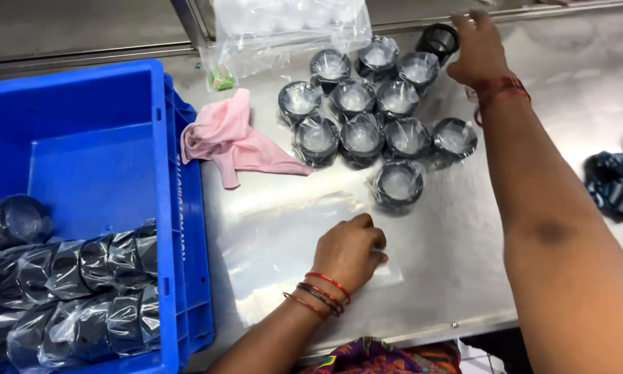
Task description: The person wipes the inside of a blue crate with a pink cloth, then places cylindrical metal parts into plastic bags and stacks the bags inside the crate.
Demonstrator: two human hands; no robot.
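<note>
My right hand (479, 47) reaches to the far side of the steel table (457, 263) and grips an unwrapped black cylindrical part (437, 39). Just left of it stands a cluster of several black ring parts wrapped in clear plastic (361, 118). My left hand (349, 249) rests with fingers curled on a flat clear plastic bag (284, 242) lying on the table near the front edge; I cannot tell if it pinches the bag.
A blue crate (118, 159) at the left holds rows of bagged black parts (69, 298). A pink cloth (232, 142) lies beside it. A stack of clear bags (284, 31) sits at the back. A dark striped cloth (619, 183) is at the right edge.
</note>
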